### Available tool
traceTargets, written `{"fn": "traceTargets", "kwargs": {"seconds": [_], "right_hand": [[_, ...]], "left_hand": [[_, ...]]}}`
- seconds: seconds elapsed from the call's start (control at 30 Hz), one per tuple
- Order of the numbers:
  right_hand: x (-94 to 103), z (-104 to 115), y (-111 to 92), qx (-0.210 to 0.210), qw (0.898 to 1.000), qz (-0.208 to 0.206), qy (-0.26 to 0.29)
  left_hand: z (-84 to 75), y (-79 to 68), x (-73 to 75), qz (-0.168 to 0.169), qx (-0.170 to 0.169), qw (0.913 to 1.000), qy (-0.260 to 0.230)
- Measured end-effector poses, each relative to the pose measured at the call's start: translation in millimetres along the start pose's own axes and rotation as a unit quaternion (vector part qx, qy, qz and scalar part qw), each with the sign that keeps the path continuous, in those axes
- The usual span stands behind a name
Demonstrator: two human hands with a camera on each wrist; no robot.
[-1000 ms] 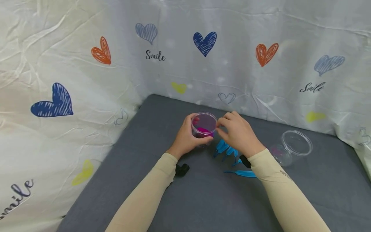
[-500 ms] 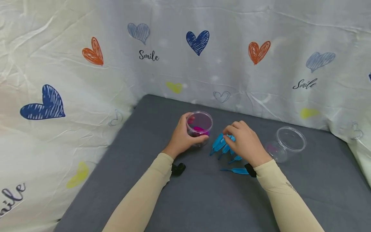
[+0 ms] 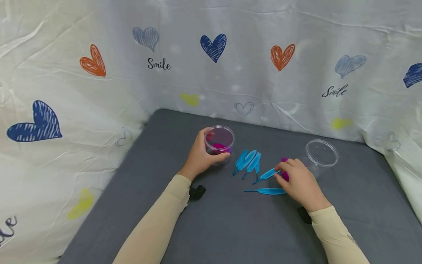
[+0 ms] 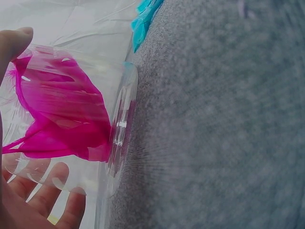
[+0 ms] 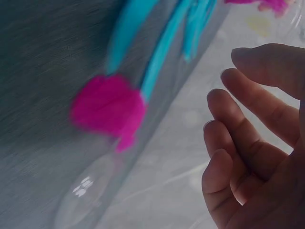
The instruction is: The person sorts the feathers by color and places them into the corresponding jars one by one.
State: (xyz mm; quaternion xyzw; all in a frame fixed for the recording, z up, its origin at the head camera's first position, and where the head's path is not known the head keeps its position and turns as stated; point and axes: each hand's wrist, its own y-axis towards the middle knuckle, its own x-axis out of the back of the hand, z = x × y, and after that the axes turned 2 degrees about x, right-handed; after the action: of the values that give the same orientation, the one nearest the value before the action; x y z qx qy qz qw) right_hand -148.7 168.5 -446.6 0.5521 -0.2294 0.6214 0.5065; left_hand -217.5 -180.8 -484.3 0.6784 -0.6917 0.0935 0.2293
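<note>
My left hand [image 3: 204, 152] grips a clear plastic jar [image 3: 220, 148], its thumb across the near side and its fingers round the back. Through the wall, in the left wrist view, magenta feathers [image 4: 66, 105] show inside. Over the right part of the table is my right hand [image 3: 298, 179], fingers loosely bent with nothing between them. Beyond its fingertips lies a magenta feather clump [image 5: 107, 105], partly hidden by the hand in the head view. Several blue feathers [image 3: 252, 161] lie between the hands, and one blue feather [image 3: 268, 191] lies apart, nearer the front.
A second clear jar [image 3: 324, 164] stands behind my right hand, which hides part of it. Grey cloth [image 3: 224, 227] covers the table. White curtains [image 3: 247, 73] with printed hearts hang along the back and left edges.
My right hand has left the jar's rim and moved right and nearer, passing over the blue feathers. The magenta clump now shows beside it. My left hand still holds the jar.
</note>
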Motion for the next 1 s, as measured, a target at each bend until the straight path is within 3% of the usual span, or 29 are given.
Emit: {"fn": "traceTargets", "kwargs": {"seconds": [0.27,0.57,1.0], "right_hand": [[2.2,-18.6,-26.0,-0.056,0.998,0.013,-0.007],[0.7,-27.9,-40.7,-0.119,0.992,0.048,-0.002],[-7.9,-27.7,-35.7,-0.151,0.988,0.027,-0.004]], "left_hand": [[1.3,-0.3,2.0,-0.004,0.004,1.0,0.007],[0.1,1.7,0.4,-0.001,0.01,0.9999,0.014],[0.2,1.3,-0.5,-0.003,0.008,0.9998,0.017]]}}
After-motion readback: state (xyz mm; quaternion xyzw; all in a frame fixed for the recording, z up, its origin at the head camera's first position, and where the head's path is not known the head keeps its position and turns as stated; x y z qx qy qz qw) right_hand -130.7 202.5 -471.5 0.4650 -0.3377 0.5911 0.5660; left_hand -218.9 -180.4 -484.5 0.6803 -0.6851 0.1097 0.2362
